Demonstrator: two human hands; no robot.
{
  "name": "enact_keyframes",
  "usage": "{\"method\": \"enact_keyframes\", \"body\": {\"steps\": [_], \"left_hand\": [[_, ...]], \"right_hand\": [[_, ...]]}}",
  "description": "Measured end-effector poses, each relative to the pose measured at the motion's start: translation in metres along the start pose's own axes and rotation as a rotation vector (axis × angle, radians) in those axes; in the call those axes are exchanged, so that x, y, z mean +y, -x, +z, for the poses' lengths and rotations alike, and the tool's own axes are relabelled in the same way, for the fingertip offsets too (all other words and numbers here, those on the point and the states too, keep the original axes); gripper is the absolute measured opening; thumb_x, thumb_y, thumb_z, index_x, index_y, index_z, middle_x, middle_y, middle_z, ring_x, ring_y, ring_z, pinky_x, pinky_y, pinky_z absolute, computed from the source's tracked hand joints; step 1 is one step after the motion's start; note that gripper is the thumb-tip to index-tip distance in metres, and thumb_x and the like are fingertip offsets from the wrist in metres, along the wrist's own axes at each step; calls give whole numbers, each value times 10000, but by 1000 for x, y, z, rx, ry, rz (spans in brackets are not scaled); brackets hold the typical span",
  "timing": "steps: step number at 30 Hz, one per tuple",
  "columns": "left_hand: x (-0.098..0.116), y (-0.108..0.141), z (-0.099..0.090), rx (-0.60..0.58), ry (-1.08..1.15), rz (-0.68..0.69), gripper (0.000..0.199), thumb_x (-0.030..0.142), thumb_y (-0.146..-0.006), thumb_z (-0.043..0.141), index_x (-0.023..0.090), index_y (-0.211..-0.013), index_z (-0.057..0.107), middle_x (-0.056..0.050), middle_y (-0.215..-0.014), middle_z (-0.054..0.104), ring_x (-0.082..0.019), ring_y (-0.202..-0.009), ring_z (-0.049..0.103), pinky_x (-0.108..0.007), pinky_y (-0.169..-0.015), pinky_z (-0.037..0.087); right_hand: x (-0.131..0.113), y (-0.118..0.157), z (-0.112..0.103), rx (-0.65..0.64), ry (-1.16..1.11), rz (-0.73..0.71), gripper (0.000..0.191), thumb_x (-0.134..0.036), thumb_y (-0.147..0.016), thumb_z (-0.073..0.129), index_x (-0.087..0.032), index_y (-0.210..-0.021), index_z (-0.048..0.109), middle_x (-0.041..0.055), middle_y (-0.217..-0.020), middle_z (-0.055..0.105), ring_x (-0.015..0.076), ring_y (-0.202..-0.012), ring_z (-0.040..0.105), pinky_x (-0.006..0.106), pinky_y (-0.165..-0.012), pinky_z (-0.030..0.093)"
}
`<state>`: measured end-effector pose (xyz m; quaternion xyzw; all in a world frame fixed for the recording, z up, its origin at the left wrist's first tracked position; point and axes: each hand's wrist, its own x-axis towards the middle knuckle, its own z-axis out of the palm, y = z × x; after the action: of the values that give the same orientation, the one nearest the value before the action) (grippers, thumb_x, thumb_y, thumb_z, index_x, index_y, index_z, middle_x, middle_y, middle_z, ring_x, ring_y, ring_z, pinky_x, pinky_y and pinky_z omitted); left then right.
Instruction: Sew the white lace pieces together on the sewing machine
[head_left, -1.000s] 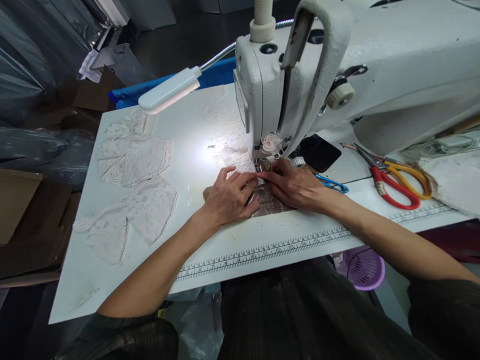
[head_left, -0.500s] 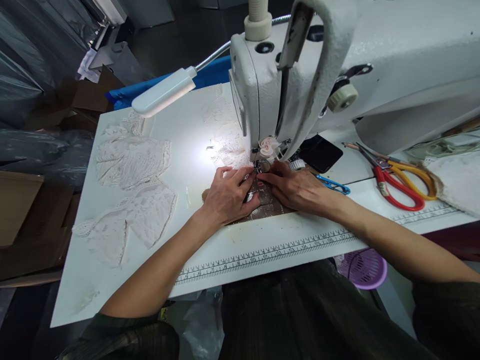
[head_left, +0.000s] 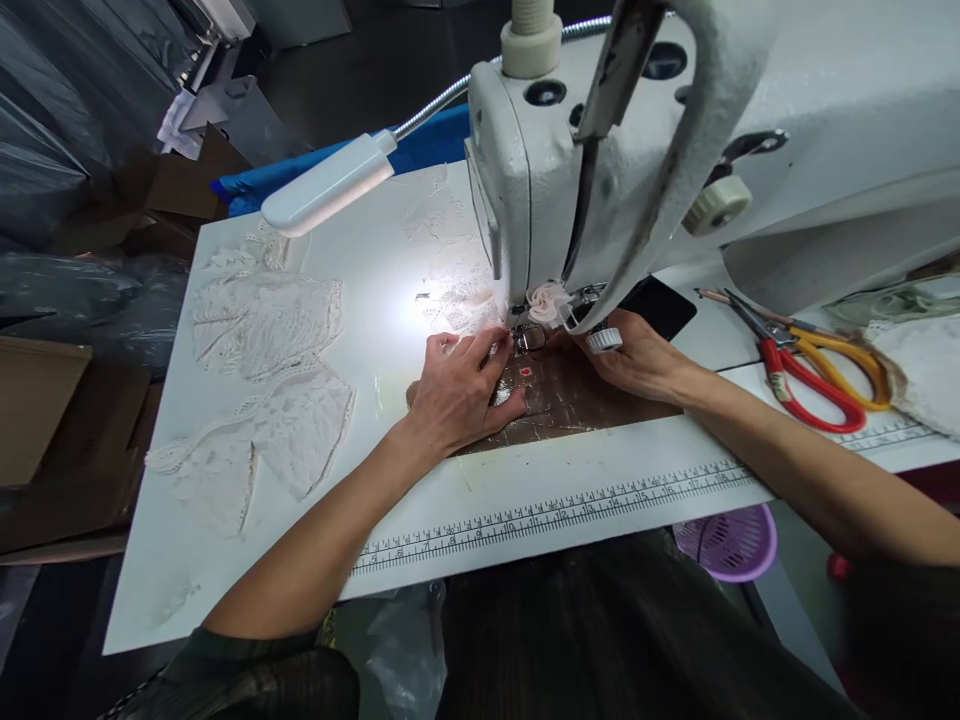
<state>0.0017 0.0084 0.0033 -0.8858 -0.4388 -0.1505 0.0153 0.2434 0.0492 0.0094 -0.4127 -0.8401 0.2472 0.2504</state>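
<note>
My left hand [head_left: 459, 398] lies beside the presser foot [head_left: 529, 340] of a white sewing machine [head_left: 499, 190]. Its fingertips press together on a white lace piece [head_left: 466, 305] that runs back from the needle area. The thumb rests apart on the brown machine bed cover [head_left: 585, 400]. To the right of the foot is my right hand [head_left: 637, 360], reaching in behind a small white knob [head_left: 604, 340]. Its fingertips are mostly hidden by machine parts, so what they hold does not show. A pale fabric rosette [head_left: 549, 302] hangs just above the foot.
White lace pieces [head_left: 266, 320] lie at left under a lit lamp [head_left: 330, 185]. Right of the machine are a black phone [head_left: 664, 308], red-handled scissors [head_left: 814, 390] and yellow-handled scissors [head_left: 847, 365]. A printed ruler [head_left: 540, 520] runs along the front edge.
My right hand has moved right and back from the needle area, uncovering more of the brown bed. The blue thread snips beside it are out of sight. My left hand has barely moved.
</note>
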Motion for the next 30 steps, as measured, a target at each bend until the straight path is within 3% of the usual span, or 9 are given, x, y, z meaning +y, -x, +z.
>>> {"method": "enact_keyframes", "body": {"steps": [6, 14, 20, 23, 27, 30], "left_hand": [[-1, 2, 2, -5, 12, -20, 467, 408, -923, 495, 134, -1297, 552, -165, -1270, 621, -302, -1089, 604, -496, -933, 393], [-4, 3, 2, -56, 94, -51, 598, 443, -926, 513, 113, -1414, 405, -210, -1396, 507, -321, -1237, 524, -541, -1071, 346], [8, 7, 2, 80, 31, -130, 808, 474, -928, 504, 34, -1506, 152, -294, -1493, 393, -369, -1436, 344, -588, -1152, 261], [3, 0, 1, 19, 30, -87, 834, 512, -930, 493, 54, -1518, 118, -283, -1510, 391, -361, -1452, 345, -599, -1188, 208], [-17, -20, -5, -106, 43, -11, 868, 670, -888, 487, 100, -1495, 243, -243, -1502, 435, -352, -1441, 375, -576, -1218, 176], [-30, -31, -7, -205, 60, -58, 933, 726, -864, 475, 85, -1504, 248, -251, -1524, 408, -375, -1471, 313, -591, -1218, 150]], "right_hand": [[-6, 16, 12, 40, -16, -12, 340, -411, -976, 508, -181, -1189, 639, 143, -1249, 575, 292, -1144, 587, 467, -978, 518], [1, 18, 20, 131, 46, -34, 294, -238, -909, 507, -183, -1143, 676, 123, -1126, 615, 264, -1051, 622, 469, -953, 532], [3, 20, 23, 125, 66, -73, 288, -261, -911, 504, -156, -1126, 665, 146, -1123, 590, 285, -1026, 626, 494, -919, 543], [7, 22, 26, 124, 79, -111, 255, -277, -922, 492, -181, -1092, 655, 142, -1134, 589, 290, -1039, 624, 500, -911, 548], [13, 22, 30, 116, 93, -173, 221, -279, -923, 490, -203, -1067, 639, 140, -1169, 587, 296, -1065, 621, 491, -904, 555], [14, 22, 31, 122, 104, -157, 240, -273, -931, 461, -206, -1077, 640, 141, -1151, 595, 301, -1058, 632, 489, -908, 553]]}}
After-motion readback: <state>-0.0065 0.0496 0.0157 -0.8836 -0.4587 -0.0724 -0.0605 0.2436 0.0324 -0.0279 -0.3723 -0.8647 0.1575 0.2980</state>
